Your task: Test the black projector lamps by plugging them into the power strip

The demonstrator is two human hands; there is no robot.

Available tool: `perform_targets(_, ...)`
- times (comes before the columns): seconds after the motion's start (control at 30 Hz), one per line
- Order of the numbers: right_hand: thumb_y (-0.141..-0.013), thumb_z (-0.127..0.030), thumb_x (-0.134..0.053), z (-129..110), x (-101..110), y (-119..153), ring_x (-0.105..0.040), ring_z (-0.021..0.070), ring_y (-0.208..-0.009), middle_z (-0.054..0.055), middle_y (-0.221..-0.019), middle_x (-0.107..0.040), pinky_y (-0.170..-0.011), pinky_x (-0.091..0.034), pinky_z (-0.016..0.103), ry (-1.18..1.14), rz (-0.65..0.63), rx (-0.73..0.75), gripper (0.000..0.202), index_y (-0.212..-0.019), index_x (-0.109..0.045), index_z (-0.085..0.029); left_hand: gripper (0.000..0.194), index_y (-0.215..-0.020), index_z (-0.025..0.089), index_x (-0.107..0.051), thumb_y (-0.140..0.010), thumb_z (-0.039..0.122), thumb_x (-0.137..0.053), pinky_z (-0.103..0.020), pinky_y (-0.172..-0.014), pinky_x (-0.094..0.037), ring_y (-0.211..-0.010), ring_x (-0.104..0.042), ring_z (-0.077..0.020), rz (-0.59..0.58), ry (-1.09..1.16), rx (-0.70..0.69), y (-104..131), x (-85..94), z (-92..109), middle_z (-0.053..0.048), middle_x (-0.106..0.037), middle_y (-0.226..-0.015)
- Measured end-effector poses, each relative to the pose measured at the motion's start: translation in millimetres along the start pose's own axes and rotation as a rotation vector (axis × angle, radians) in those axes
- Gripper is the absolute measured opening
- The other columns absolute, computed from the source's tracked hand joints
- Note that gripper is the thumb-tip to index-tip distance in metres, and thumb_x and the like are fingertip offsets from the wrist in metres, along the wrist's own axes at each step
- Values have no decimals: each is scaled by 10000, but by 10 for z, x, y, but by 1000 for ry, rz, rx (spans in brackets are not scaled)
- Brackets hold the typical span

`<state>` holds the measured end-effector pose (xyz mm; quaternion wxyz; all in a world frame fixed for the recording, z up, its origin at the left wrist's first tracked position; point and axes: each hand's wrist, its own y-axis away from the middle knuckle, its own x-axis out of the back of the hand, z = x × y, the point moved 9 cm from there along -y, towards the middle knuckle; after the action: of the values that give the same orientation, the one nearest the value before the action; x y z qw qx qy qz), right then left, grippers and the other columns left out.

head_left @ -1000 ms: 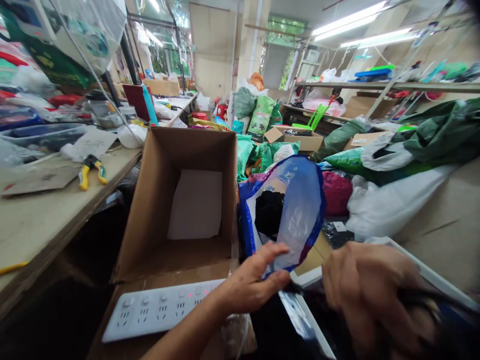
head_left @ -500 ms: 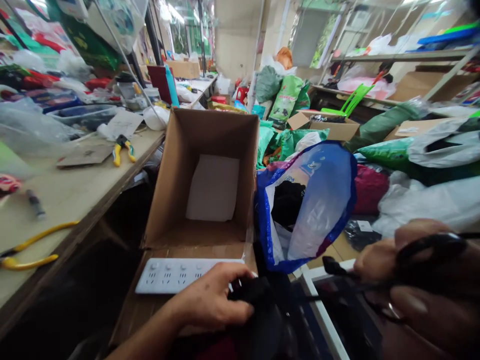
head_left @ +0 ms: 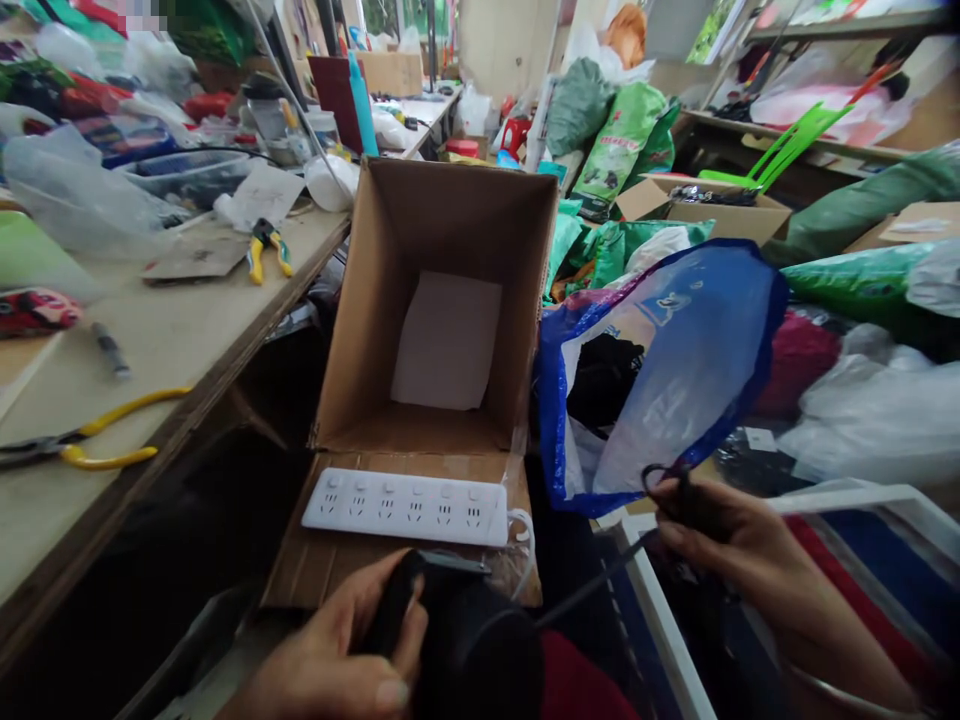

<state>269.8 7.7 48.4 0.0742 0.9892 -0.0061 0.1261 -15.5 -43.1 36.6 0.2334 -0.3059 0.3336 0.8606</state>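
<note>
Low in the centre, my left hand is closed around a black object; a thin metal edge sticks out of it to the right, and its kind is unclear. Dark material below it blends into the shadow. Over on the right, my right hand grips a black cord, which ends in a small loop above the fingers and runs down left towards the dark material. A white power strip lies on the lower flap of an upright cardboard box, just above my left hand.
Inside the box is a white sheet. Right of it stands an open blue-rimmed bag holding black items. Two pairs of yellow-handled pliers and a pen lie on the left workbench. A white frame stands at lower right.
My left hand has moved down and left, uncovering the whole power strip and its white cable. My right hand has shifted left, drawing the cord more into view. The camera view has tilted down.
</note>
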Motion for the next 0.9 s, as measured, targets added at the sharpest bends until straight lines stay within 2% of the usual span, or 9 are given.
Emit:
perform_targets(0.13,-564,-424,-818,443,-396,141,-646,285,-936,110,-1027,-686,-828,-521,411,-61,-409,-140,575,-1065,-639,-208,265,-900,221,-587,-721,381,-700,-142,-323,-352,-286,-263,-7,-60,89,-131,93,127,74,90,-419,-477)
perform_targets(0.2,-585,-418,-797,602,-466,161,-616,299,-989,119,-1065,-666,-873,-492,423,63,-476,-143,573,-1082,-625,-189,243,-951,222,-586,-824,430,-580,-153,-338,-383,-290,-243,1,2,87,-221,103,280,158,81,-446,-510)
perform_targets(0.3,-694,-355,-702,753,-401,27,-609,271,-916,87,-968,-669,-835,-487,396,341,-392,-51,336,-977,-639,-185,241,-984,218,-573,-906,402,-438,-175,-333,-398,-295,-274,-15,95,61,-282,66,451,220,66,-468,-530)
perform_targets(0.43,-758,-261,-621,817,-260,-162,-573,204,-741,32,-794,-622,-683,-475,326,561,-331,104,134,-865,-598,-185,168,-991,217,-552,-870,333,-539,-194,-370,-416,-302,-360,-48,215,-165,-235,-9,510,237,78,-475,-477)
perform_targets(0.53,-784,-241,-587,681,-103,-215,-552,200,-729,33,-765,-605,-664,-449,324,688,-268,228,59,-812,-591,-189,207,-936,176,-598,-795,318,-654,-181,-457,-434,-425,-512,-89,336,-467,-215,18,505,354,20,-574,-515)
perform_targets(0.63,-760,-235,-616,505,-54,-184,-553,210,-736,40,-752,-601,-644,-446,322,775,-261,299,45,-777,-598,-197,219,-810,152,-638,-747,354,-694,-183,-486,-447,-502,-552,-103,371,-633,-251,78,448,518,-27,-625,-643)
perform_targets(0.73,-749,-149,-574,410,-123,-145,-561,204,-729,44,-764,-604,-635,-463,315,768,-290,325,99,-824,-609,-204,237,-821,175,-636,-711,366,-723,-161,-444,-418,-460,-510,-84,517,-593,-366,209,512,708,7,-586,-588)
perform_targets(0.8,-759,-111,-510,354,-180,-150,-567,210,-738,55,-774,-616,-647,-473,327,748,-266,377,158,-828,-614,-208,256,-807,190,-626,-684,383,-741,-146,-393,-376,-414,-464,-73,632,-512,-453,318,575,807,34,-539,-515)
perform_targets(0.9,-785,-156,-484,211,-172,-222,-580,256,-823,103,-855,-646,-705,-479,391,767,-72,485,144,-785,-620,-202,266,-720,194,-621,-655,420,-747,-161,-366,-376,-370,-427,-77,730,-408,-553,442,603,921,46,-494,-442)
